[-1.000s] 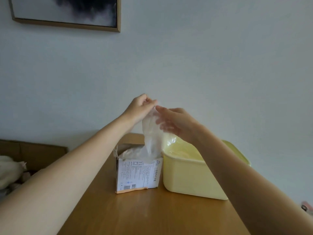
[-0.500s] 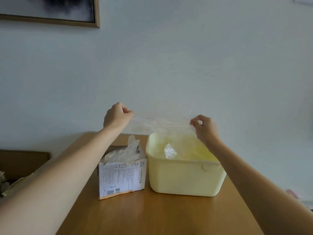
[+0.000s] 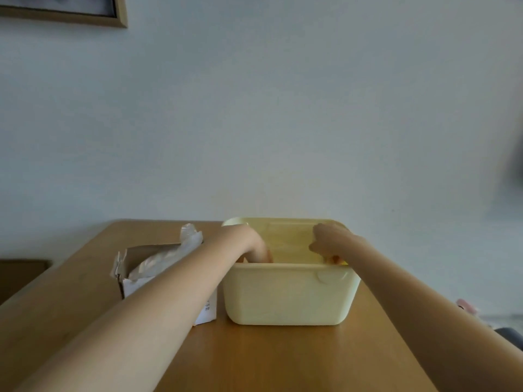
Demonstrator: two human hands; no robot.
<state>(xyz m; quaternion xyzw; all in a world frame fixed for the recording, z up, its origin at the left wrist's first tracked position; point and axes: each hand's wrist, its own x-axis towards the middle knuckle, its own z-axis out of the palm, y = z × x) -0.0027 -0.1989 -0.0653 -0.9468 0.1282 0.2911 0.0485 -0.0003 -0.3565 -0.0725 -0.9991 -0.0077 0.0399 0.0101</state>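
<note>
Pale yellow rectangular plastic bin [image 3: 288,295] on the wooden table [image 3: 283,357] now has the left hand [image 3: 252,244] and right hand [image 3: 328,241] lowered inside, where before they stretched a thin clear bag above it. Their fingers hide behind the rim, so I cannot tell the grip; the lining seems begun.

Your tub [image 3: 288,295] stands on the worktop [image 3: 268,360] straight ahead of you, near its far edge, with the wall behind it. Just beside the tub on your left sits the open box [image 3: 208,309], and a wad of plastic bags [image 3: 188,239] sticks up out of its top. Your left forearm crosses in front of that box. Your left hand [image 3: 252,246] dips into the tub's left end and your right hand [image 3: 328,241] into its right end, fingers hidden below the near rim. A picture frame [image 3: 119,15] hangs on the wall, high to your left.
</note>
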